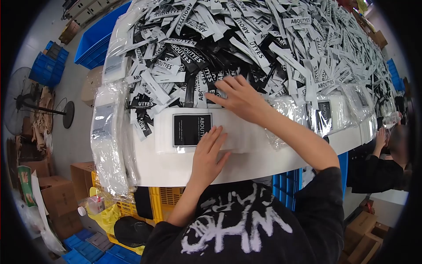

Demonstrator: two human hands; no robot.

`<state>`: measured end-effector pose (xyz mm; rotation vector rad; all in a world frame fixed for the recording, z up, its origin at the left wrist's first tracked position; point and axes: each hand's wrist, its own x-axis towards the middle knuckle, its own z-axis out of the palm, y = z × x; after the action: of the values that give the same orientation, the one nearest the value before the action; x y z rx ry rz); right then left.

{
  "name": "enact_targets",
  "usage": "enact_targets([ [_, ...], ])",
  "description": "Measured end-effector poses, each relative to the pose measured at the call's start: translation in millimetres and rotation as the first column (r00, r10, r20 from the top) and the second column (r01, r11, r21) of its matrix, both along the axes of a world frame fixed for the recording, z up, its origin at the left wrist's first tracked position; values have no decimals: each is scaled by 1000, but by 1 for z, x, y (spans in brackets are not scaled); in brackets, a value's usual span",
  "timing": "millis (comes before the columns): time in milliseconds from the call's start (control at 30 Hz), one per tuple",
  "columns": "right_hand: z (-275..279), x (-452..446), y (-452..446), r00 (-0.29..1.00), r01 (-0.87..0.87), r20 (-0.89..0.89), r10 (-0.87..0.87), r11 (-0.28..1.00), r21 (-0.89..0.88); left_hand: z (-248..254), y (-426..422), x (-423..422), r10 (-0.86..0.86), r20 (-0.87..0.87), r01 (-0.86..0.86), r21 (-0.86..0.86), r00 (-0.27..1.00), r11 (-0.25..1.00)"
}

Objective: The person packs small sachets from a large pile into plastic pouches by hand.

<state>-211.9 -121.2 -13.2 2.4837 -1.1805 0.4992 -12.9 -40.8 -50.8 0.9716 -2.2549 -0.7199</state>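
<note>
A clear plastic bag with a black ABOUTYES label (187,130) lies flat on the white table in front of me. My left hand (209,156) rests on the bag, its fingers stretched out over the label's right edge. Just beyond the bag, my right hand (241,97) hovers at the near edge of a big pile of slim sachets (211,48), white ones and black ones. Its fingers are bent and its thumb stands apart, with nothing visible between them.
Stacked clear bags (107,132) line the table's left edge, and more labelled bags (325,112) lie at right. Blue crates (94,46) and a standing fan (41,103) are at left. Yellow crates (169,198) sit below the table (154,171). Another person (382,167) works at far right.
</note>
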Motion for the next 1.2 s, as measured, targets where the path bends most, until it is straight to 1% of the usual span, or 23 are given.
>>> enact_targets([
  [100, -9, 5, -27, 996, -55, -67, 60, 996, 75, -3, 0, 3, 6, -23, -5, 7, 1000, 1000],
  [200, -18, -2, -40, 973, -200, -131, 191, 978, -63, -5, 0, 4, 10, -32, -10, -11, 999, 1000],
  [233, -17, -4, -40, 967, -236, -115, 226, 969, -79, -5, -1, 4, 10, -33, -10, -11, 999, 1000],
  [333, 1, -1, -24, 931, -323, 134, 340, 937, -133, -5, -2, 4, 9, -35, -9, -12, 999, 1000],
  [367, 11, 7, -11, 898, -302, 296, 326, 945, -124, -4, -2, 5, 12, -38, -12, -15, 999, 1000],
  [400, 21, 12, 1, 836, -251, 490, 246, 966, -56, -4, -1, 4, 14, -43, -15, -16, 999, 1000],
  [467, 33, 19, 24, 611, -187, 791, 31, 977, 105, -1, 0, 7, 16, -19, -16, -11, 1000, 1000],
  [500, 33, 25, 33, 287, -174, 956, -60, 978, 114, 0, -1, 9, 16, -10, -17, -11, 1000, 1000],
  [533, 32, 23, 42, 63, -208, 987, -146, 966, 156, 1, 0, 11, 16, -10, -16, -6, 1000, 1000],
  [567, 31, 16, 54, -162, -249, 959, -231, 950, 186, 2, 0, 14, 14, -8, -14, -2, 1000, 1000],
  [600, 30, 10, 67, -377, -296, 873, -311, 933, 204, 4, 0, 17, 12, -4, -12, 2, 1000, 1000],
  [667, 16, 3, 107, -467, -280, 828, -311, 940, 195, 11, 0, 21, 27, -22, -26, 33, 999, 999],
  [700, 0, 4, 124, -301, -152, 929, -216, 973, 177, 12, 1, 22, 49, -42, -47, 42, 998, 998],
  [733, -15, 6, 139, -109, -30, 985, -132, 991, 129, 12, 3, 24, 73, -61, -70, 50, 995, 996],
  [800, -23, 15, 160, 35, 30, 933, -357, 934, 356, 11, 6, 24, 151, -151, -142, 70, 977, 987],
  [867, -50, 12, 192, -1, -29, 892, -452, 892, 452, 12, 10, 20, 207, -224, -199, 55, 953, 978],
  [900, -47, 12, 195, -17, -59, 867, -498, 866, 497, 15, 12, 16, 226, -253, -227, 29, 941, 974],
  [933, -43, 13, 196, -30, -46, 887, -461, 887, 459, 18, 16, 14, 246, -280, -254, 7, 928, 967],
  [1000, -34, 22, 193, -64, -12, 922, -382, 924, 382, 22, 23, 11, 214, -277, -231, -31, 937, 972],
  [1033, -39, 24, 192, -107, -27, 866, -488, 872, 488, 23, 25, 9, 193, -277, -214, -50, 941, 975],
  [1133, -41, 29, 205, -27, 100, 870, -492, 865, 492, 20, 31, 9, 93, -255, -125, -113, 962, 986],
  [1167, -43, 28, 204, 66, 116, 856, -513, 856, 504, 20, 37, 10, 86, -253, -119, -117, 963, 986],
  [1200, -46, 32, 205, -26, 37, 838, -544, 838, 545, 18, 42, 10, 77, -256, -113, -128, 964, 985],
])
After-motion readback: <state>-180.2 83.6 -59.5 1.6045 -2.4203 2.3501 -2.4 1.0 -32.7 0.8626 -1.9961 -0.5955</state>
